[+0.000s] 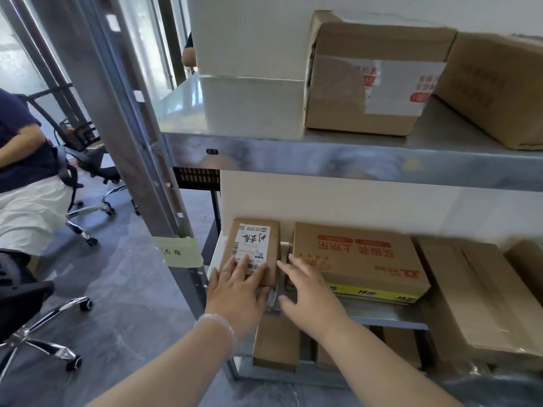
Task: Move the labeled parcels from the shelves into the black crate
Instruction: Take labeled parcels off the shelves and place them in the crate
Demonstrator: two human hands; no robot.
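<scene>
Two hands at the middle shelf (pixel 382 314), one parcel between them. The parcel (pixel 257 245): small brown carton, white label up, lying flat at the shelf's left end, just beside a larger red-printed box (pixel 358 259), with a narrow gap between.

The left hand (pixel 235 292): fingers straight, laid flat on the parcel's near end and over the lower part of the label. Nothing gripped. The right hand (pixel 308 292): fingers spread wide, holding nothing, pointing into the gap at the parcel's right side. Whether its fingertips touch the carton I cannot tell.

Reading: the label faces up, which marks this one as a task item; the neighbouring cartons show no such label from here. The flat left palm on top probably steadies the carton or is set to drag it toward the shelf edge, since the gap on the right looks tight for fingers. The right hand seems placed to take the far side once there is room.

The crate is not in view. Parcel not yet lifted; I judge the step to be at the grasp stage. Risk: nudging the red-printed box while pulling.
</scene>
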